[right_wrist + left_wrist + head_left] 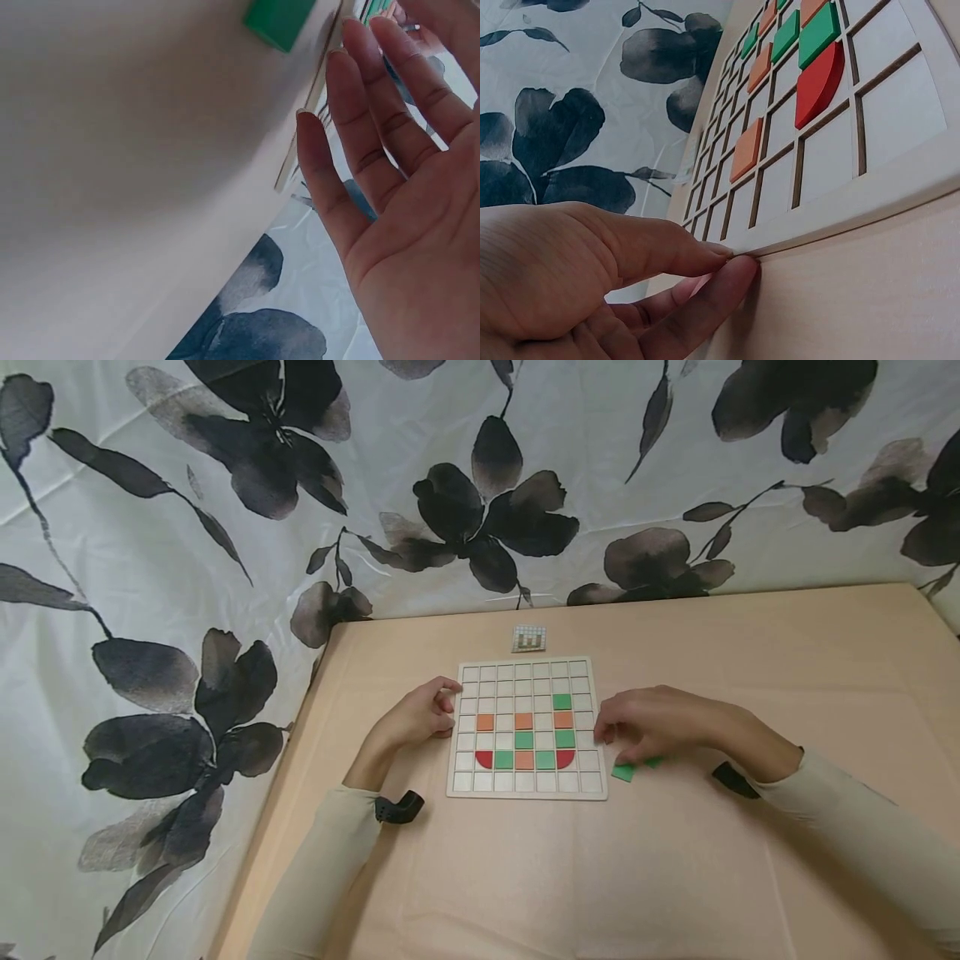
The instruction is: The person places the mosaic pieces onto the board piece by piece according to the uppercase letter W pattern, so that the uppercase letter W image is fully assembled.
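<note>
A white grid board (504, 782) lies on the table, with green, orange and red tiles set in its cells. One green tile (562, 702) sits above the rest; a rounded red tile (821, 86) shows large in the left wrist view. My left hand (422, 714) pinches the board's left edge between thumb and finger. At the right edge, my right hand (663, 722) hovers with its fingers (349, 90) loosely extended and no tile visible in them. Below it, a loose green tile (622, 772) and another green piece (653, 762) lie on the table, partly covered by the hand.
Beyond the board's far edge lies a small patterned card or piece (529, 638), its details too small to read. The wooden table (480, 877) ends at a floral cloth (420, 435) behind and on the left.
</note>
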A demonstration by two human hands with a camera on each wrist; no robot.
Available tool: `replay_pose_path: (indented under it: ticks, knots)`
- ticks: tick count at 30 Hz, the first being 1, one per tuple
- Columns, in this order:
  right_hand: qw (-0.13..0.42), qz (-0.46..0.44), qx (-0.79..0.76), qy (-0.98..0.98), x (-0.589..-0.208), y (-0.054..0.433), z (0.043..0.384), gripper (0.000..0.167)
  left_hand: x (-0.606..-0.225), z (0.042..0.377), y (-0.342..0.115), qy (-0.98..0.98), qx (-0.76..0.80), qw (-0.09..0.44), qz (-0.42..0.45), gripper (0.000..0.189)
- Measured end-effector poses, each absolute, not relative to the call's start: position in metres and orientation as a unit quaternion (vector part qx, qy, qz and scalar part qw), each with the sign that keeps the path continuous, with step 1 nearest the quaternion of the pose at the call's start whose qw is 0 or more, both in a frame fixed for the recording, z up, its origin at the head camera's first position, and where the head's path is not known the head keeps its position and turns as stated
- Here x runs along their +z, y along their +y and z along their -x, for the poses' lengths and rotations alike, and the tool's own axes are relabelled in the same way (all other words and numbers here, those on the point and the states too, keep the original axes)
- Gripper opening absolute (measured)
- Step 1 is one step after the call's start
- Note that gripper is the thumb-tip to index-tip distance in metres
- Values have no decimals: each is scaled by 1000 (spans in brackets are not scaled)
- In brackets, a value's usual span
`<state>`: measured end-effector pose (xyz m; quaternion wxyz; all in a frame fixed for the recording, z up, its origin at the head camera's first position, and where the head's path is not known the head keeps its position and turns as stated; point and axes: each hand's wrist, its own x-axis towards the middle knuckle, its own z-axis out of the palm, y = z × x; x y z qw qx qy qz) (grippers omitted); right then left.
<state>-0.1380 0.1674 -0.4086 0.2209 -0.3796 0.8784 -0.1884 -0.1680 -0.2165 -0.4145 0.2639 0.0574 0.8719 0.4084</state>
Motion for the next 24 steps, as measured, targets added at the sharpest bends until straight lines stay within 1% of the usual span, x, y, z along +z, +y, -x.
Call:
replay_pose_path:
  ticks: [9, 15, 20, 24]
  knots:
    - [157, 391, -143, 896, -413, 175, 120, 35, -414, 168, -218, 858, 433, 267, -65, 55]
    - [128, 398, -126, 900, -417, 176, 113, 34, -416, 169, -218, 856, 438, 268, -66, 56]
    - [117, 402, -130, 899, -420, 177, 111, 28, -416, 169, -218, 856, 439, 266, -66, 56]
    - [114, 403, -139, 898, -421, 178, 110, 28, -416, 169, -218, 854, 442, 267, -66, 55]
